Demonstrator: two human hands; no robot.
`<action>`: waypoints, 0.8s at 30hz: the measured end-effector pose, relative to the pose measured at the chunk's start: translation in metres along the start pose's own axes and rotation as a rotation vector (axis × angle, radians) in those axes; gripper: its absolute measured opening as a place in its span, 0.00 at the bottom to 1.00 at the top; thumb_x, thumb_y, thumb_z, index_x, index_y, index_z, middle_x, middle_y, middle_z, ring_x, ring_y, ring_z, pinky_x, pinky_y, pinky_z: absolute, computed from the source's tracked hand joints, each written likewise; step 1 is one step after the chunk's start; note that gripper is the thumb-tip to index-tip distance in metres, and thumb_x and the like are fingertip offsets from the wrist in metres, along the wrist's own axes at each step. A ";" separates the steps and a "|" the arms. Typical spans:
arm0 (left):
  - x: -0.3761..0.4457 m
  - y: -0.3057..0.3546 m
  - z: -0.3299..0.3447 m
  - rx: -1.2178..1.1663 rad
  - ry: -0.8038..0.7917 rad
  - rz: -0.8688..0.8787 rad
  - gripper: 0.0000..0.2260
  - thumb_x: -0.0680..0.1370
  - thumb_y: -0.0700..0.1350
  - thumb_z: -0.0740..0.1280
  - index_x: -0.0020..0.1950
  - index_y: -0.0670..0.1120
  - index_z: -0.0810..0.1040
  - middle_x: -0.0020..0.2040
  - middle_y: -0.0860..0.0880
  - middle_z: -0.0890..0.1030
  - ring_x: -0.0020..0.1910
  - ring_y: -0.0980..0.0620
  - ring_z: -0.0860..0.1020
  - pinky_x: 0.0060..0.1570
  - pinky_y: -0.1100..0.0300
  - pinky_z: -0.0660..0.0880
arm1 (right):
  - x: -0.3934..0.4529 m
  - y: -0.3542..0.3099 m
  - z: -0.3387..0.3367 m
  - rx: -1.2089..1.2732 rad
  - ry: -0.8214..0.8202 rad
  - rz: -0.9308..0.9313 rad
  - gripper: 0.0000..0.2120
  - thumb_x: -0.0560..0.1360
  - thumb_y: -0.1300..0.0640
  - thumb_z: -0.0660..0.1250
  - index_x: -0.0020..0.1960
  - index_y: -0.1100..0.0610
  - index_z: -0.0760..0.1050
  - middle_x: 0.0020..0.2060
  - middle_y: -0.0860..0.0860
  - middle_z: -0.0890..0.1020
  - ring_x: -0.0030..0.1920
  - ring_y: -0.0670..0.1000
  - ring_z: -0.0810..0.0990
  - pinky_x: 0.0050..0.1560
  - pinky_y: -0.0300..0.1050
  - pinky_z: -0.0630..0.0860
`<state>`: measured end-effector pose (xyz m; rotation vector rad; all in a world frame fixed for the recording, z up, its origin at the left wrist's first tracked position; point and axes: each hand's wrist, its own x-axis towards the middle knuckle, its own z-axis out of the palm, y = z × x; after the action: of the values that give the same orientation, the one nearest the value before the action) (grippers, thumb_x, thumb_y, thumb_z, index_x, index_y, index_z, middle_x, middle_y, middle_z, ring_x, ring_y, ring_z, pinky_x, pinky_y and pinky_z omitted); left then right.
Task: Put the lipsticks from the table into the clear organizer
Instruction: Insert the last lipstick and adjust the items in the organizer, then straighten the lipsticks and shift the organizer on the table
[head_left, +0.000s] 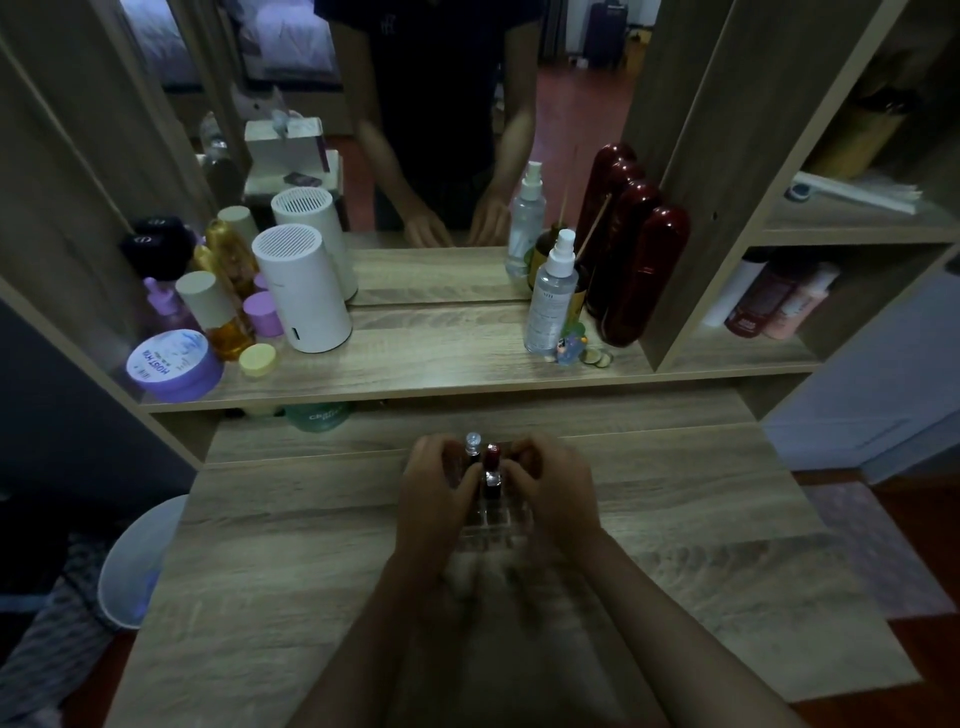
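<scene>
The clear organizer (491, 525) stands on the wooden table (260, 571), between my two hands. A dark red lipstick (492, 470) stands upright in it, and a lipstick with a clear cap (472, 446) stands just behind and to its left. My left hand (441, 488) cups the organizer's left side, its thumb against the red lipstick. My right hand (550, 488) wraps the right side, with fingertips touching the same lipstick. Both hands hide the organizer's outer compartments.
A raised shelf (415, 374) behind holds a purple jar (174, 366), a white cylinder (301, 291), a spray bottle (550, 299) and dark red cases (644, 275), in front of a mirror (431, 130). A white bin (137, 561) stands left of the table.
</scene>
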<state>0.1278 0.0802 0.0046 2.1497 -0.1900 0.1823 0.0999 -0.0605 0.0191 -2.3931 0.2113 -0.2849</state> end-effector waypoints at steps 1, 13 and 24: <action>0.003 0.001 0.000 0.002 0.001 0.017 0.11 0.68 0.38 0.72 0.48 0.43 0.76 0.45 0.44 0.77 0.44 0.47 0.77 0.44 0.56 0.74 | 0.003 -0.002 -0.001 0.003 0.008 -0.007 0.05 0.71 0.55 0.70 0.46 0.54 0.76 0.39 0.51 0.83 0.40 0.50 0.80 0.46 0.53 0.79; 0.015 0.005 0.002 0.057 -0.028 0.064 0.09 0.72 0.38 0.68 0.52 0.43 0.78 0.49 0.45 0.81 0.45 0.54 0.76 0.47 0.60 0.73 | 0.017 -0.013 0.003 -0.151 -0.082 -0.043 0.07 0.74 0.56 0.66 0.51 0.54 0.79 0.44 0.53 0.86 0.45 0.52 0.83 0.46 0.41 0.76; 0.016 0.007 0.004 0.069 -0.010 0.093 0.08 0.73 0.37 0.67 0.51 0.43 0.79 0.48 0.44 0.82 0.43 0.57 0.73 0.45 0.65 0.68 | 0.024 -0.014 0.008 -0.273 -0.169 -0.013 0.09 0.77 0.52 0.61 0.51 0.54 0.78 0.45 0.53 0.84 0.45 0.52 0.81 0.44 0.43 0.71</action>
<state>0.1424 0.0719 0.0109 2.2125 -0.2943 0.2348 0.1261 -0.0501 0.0263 -2.6736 0.1654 -0.0609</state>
